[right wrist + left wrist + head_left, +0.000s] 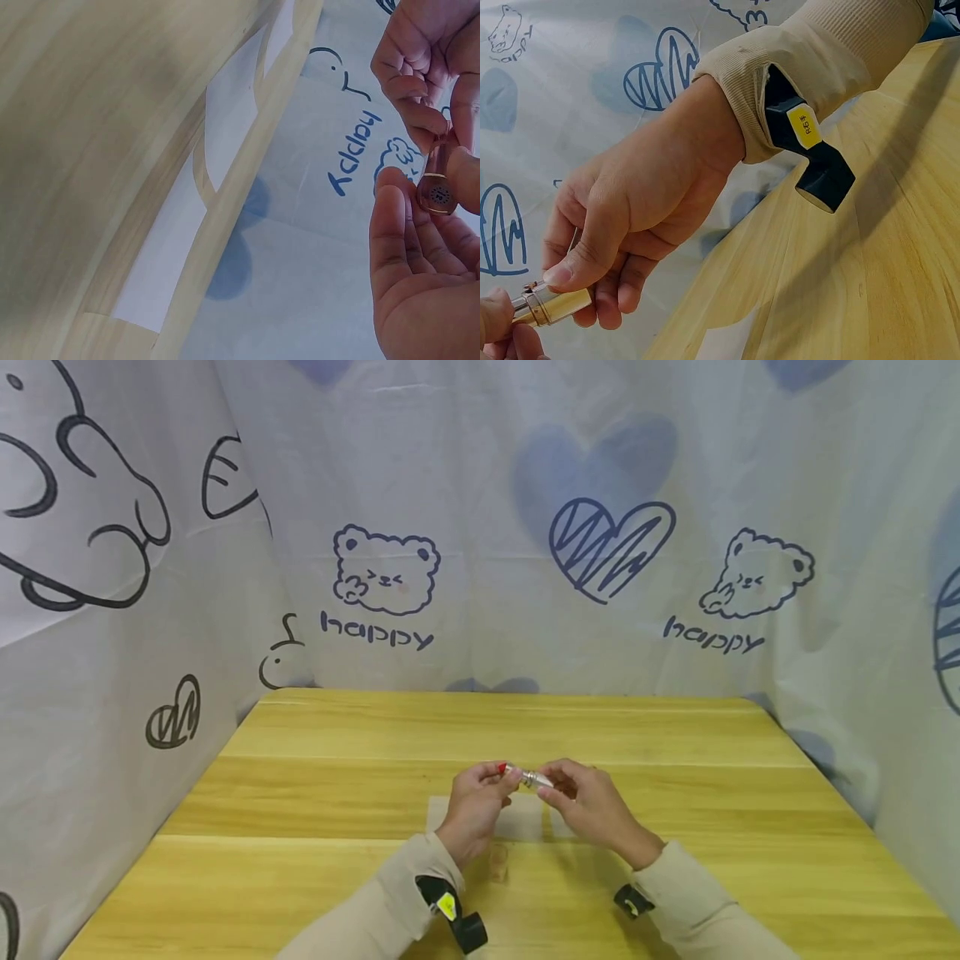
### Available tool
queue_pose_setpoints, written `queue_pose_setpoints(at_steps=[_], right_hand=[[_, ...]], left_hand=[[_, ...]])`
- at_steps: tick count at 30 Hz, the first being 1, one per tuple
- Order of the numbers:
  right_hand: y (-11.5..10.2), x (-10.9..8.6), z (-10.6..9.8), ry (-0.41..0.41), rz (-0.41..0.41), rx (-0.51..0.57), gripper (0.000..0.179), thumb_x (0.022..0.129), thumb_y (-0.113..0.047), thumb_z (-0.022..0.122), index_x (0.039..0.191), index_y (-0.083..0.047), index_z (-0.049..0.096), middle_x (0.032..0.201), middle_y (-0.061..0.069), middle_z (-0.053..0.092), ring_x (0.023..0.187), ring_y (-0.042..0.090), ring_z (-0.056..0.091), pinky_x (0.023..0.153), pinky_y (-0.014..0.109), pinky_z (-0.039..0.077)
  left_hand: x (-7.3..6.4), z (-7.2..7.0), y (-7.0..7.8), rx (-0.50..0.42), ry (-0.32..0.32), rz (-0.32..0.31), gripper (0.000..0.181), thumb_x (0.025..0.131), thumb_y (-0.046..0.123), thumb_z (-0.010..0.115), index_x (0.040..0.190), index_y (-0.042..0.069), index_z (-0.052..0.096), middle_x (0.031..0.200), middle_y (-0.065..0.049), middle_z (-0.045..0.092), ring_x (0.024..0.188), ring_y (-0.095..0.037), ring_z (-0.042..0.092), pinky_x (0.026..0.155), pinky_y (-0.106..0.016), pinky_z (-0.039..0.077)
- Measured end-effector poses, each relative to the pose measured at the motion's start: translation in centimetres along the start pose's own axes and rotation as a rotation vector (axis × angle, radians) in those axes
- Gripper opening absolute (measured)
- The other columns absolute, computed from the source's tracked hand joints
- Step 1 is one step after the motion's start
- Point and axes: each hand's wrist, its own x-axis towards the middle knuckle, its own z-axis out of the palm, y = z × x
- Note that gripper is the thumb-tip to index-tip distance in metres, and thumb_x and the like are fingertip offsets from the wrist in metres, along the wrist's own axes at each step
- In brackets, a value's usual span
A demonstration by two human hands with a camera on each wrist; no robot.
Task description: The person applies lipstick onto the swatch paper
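Observation:
A lipstick (pixel 529 778) with a shiny metallic tube and a red end (pixel 503 767) is held level between both hands above the table. My left hand (pixel 476 802) pinches the red-ended side with thumb and fingers. On the other end my right hand (pixel 596 802) grips the tube's base between thumb and fingers. In the left wrist view the tube (pixel 561 304) looks gold, with bands around its middle. A round dark mark shows on the base end (pixel 439 196) in the right wrist view. Fingers cover part of the tube.
White paper pieces (pixel 161 255) lie in a row on the wooden table (pixel 300 793), below the hands. A small brownish rectangle (pixel 498 864) is nearer the front. Printed white cloth (pixel 480 527) hangs behind and at both sides.

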Motion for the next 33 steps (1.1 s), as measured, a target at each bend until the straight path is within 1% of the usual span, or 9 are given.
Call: queue_pose_setpoints(at_steps=[4,11,14,16,19,21,23,26,33], right_hand=[[0.05,-0.02,-0.1,-0.012,-0.007,0.0,0.014,0.093,-0.007,0.066,0.105,-0.001,0.066,0.089,0.003,0.069,0.071,0.008,0.062,0.061,0.026,0.052],[-0.13,0.16,-0.15,-0.041,-0.011,0.004,0.013,0.094,-0.006,0.063,0.105,0.0,0.066,0.085,0.001,0.068,0.067,0.011,0.061,0.058,0.026,0.05],[-0.29,0.24,-0.26,-0.054,-0.02,0.017,0.015,0.097,-0.006,0.059,0.108,0.003,0.066,0.087,0.006,0.069,0.069,0.011,0.063,0.06,0.025,0.052],[-0.31,0.3,-0.33,-0.065,-0.019,0.034,0.018,0.098,-0.006,0.056,0.11,0.004,0.065,0.089,0.011,0.069,0.071,0.014,0.066,0.062,0.025,0.053],[-0.27,0.35,-0.4,-0.079,-0.012,0.058,0.021,0.1,-0.008,0.054,0.111,0.006,0.064,0.091,0.014,0.069,0.073,0.016,0.067,0.064,0.024,0.054],[-0.24,0.36,-0.35,-0.088,0.004,0.072,0.021,0.1,-0.009,0.054,0.112,0.005,0.065,0.09,0.012,0.068,0.073,0.02,0.068,0.064,0.025,0.054],[-0.22,0.33,-0.29,-0.091,0.018,0.081,0.021,0.1,-0.009,0.053,0.111,0.005,0.065,0.089,0.009,0.068,0.072,0.021,0.067,0.063,0.025,0.054],[-0.19,0.34,-0.26,-0.098,0.026,0.088,0.021,0.101,-0.009,0.052,0.11,0.005,0.065,0.087,0.01,0.067,0.071,0.025,0.067,0.063,0.026,0.054],[0.13,0.46,-0.39,-0.099,0.011,0.083,0.023,0.103,-0.009,0.047,0.103,0.004,0.066,0.078,0.011,0.064,0.067,0.024,0.065,0.059,0.026,0.053]], left_hand=[[-0.03,-0.03,-0.09,-0.007,-0.005,-0.006,0.023,0.093,0.01,0.067,0.108,-0.005,0.06,0.092,-0.005,0.063,0.082,-0.013,0.058,0.075,-0.029,0.048],[-0.06,-0.17,-0.13,-0.015,-0.009,-0.001,0.022,0.093,0.01,0.066,0.108,-0.005,0.06,0.091,-0.005,0.062,0.082,-0.013,0.058,0.075,-0.029,0.048],[-0.03,-0.07,-0.06,-0.012,-0.011,0.003,0.024,0.093,0.01,0.066,0.109,-0.005,0.06,0.095,-0.006,0.063,0.084,-0.014,0.057,0.075,-0.028,0.048],[-0.05,0.06,0.1,-0.008,-0.007,0.004,0.024,0.093,0.01,0.066,0.11,-0.005,0.06,0.096,-0.007,0.063,0.085,-0.014,0.057,0.076,-0.028,0.048],[-0.08,0.18,0.29,0.0,-0.002,0.003,0.025,0.093,0.01,0.066,0.111,-0.005,0.061,0.099,-0.008,0.064,0.087,-0.015,0.058,0.078,-0.03,0.048],[-0.12,0.16,0.31,0.002,-0.001,-0.009,0.025,0.093,0.01,0.066,0.112,-0.005,0.06,0.1,-0.008,0.064,0.088,-0.015,0.058,0.08,-0.031,0.049],[-0.17,0.08,0.25,0.003,-0.005,-0.017,0.025,0.093,0.009,0.065,0.113,-0.006,0.06,0.101,-0.009,0.064,0.088,-0.015,0.058,0.081,-0.032,0.049],[-0.26,0.02,0.2,0.002,-0.011,-0.022,0.026,0.094,0.009,0.065,0.114,-0.006,0.059,0.102,-0.008,0.064,0.089,-0.015,0.058,0.083,-0.034,0.049],[-0.28,0.12,0.38,-0.014,-0.02,-0.033,0.032,0.093,0.011,0.066,0.118,-0.006,0.057,0.106,-0.008,0.063,0.092,-0.016,0.057,0.088,-0.038,0.047]])
